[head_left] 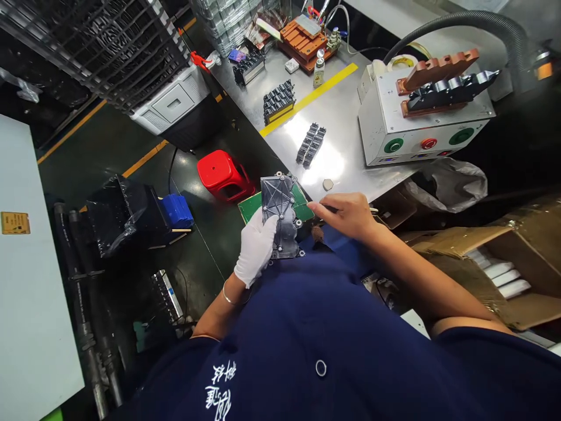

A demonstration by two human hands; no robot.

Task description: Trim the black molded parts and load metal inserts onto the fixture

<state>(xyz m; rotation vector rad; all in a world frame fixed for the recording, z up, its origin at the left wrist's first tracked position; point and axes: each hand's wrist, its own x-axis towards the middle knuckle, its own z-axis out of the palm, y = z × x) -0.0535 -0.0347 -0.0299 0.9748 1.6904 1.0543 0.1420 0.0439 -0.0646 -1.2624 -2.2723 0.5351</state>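
My left hand (258,244), in a white glove, grips a flat dark grey housing part (280,202) by its left edge, with the thumb on top. Ribs cross the face of this part, and round bosses line its edge. Beneath it lies a green board (303,206), partly covered. My bare right hand (349,215) is just right of the part, fingers curled and thumb pointing towards it. Whatever those fingers pinch is too small or hidden to name. On the metal table ahead sit two narrow black ribbed pieces (311,144) and a small pale piece (328,185).
A white machine (409,131) with green and red buttons stands right on the metal table (280,146). Farther back are black ribbed blocks (279,100), a small bottle (319,69) and a copper-coloured fixture (302,44). A red stool (219,169) is left; an open carton (495,263) is right.
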